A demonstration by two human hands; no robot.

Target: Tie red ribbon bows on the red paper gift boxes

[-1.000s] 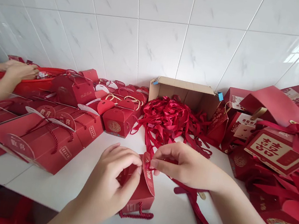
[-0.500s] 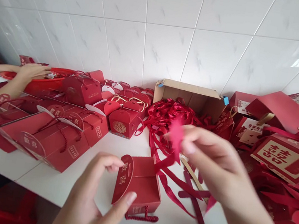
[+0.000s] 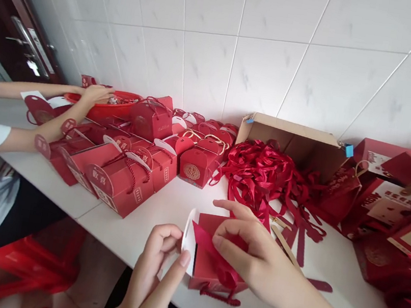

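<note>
A small red gift box [image 3: 204, 267] with a dark red rope handle lies on the white table before me. Its rounded end flap [image 3: 189, 244] stands up, showing its white inner side. My left hand [image 3: 165, 266] pinches this flap between thumb and fingers. Over the box, my right hand [image 3: 248, 253] is closed on a red ribbon [image 3: 203, 236], whose pointed end reaches toward the flap. Part of the ribbon hangs down over the box's side. My right fingers hide some of the box top.
Behind lie a heap of red ribbons [image 3: 260, 172] and an open cardboard box [image 3: 297, 134]. Red gift boxes [image 3: 124, 178] crowd the left, larger ones [image 3: 379, 257] the right. A person's hand [image 3: 98, 94] reaches into a red basin [image 3: 127, 97].
The view has turned left. My right hand has brought the ribbon down over the box. My left hand has taken hold of the flap, which is now raised.
</note>
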